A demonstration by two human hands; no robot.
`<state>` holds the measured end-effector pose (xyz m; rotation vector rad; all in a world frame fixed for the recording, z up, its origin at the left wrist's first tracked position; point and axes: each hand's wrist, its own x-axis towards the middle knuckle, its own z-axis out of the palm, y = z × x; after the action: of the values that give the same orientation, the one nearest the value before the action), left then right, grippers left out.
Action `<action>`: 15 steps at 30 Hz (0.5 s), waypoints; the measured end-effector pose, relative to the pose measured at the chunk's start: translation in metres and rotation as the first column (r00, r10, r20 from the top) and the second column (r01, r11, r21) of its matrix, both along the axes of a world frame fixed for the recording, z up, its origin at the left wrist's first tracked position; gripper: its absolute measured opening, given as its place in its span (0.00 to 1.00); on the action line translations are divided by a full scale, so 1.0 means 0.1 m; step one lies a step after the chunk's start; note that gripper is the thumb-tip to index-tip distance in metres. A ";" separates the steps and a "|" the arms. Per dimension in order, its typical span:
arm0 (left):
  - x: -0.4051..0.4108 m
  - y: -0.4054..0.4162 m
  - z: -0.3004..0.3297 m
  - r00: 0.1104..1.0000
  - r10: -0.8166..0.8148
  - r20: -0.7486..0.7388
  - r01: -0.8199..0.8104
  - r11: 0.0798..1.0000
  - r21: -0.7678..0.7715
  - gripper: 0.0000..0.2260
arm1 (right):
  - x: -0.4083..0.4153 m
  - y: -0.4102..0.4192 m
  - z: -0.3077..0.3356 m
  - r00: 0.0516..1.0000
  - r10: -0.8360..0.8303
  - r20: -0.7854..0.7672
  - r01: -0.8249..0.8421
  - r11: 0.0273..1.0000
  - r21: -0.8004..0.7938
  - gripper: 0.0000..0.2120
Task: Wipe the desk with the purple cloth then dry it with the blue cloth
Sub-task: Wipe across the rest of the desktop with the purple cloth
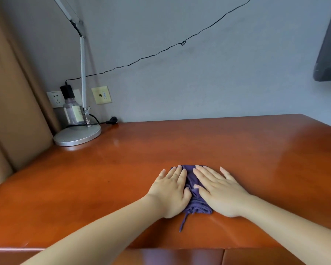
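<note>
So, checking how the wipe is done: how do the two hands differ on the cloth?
The left hand lies on the purple cloth's left side with fingers close together; the right hand lies on its right side with fingers spread wider. The left fingertips reach the cloth's far edge; the right little finger rests on the desk. Both lie flat, palms down.

The desk [180,146] is glossy, smooth reddish wood; on it, the purple cloth [196,199] is soft, matt knit; at the desk's far left corner, the lamp base [76,135] is brushed metal.
</note>
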<state>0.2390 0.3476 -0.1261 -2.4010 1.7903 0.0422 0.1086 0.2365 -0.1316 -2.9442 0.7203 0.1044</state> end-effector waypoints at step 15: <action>0.83 -1.32 0.00 0.998 0.051 -0.023 -0.051 0.998 -0.025 0.26 | 0.87 -1.30 0.00 0.998 -0.056 0.024 0.054 0.997 0.049 0.26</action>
<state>0.3224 0.2157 -0.1256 -2.4734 1.7491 0.0520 0.1952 0.1067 -0.1317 -2.8723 0.7832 0.0782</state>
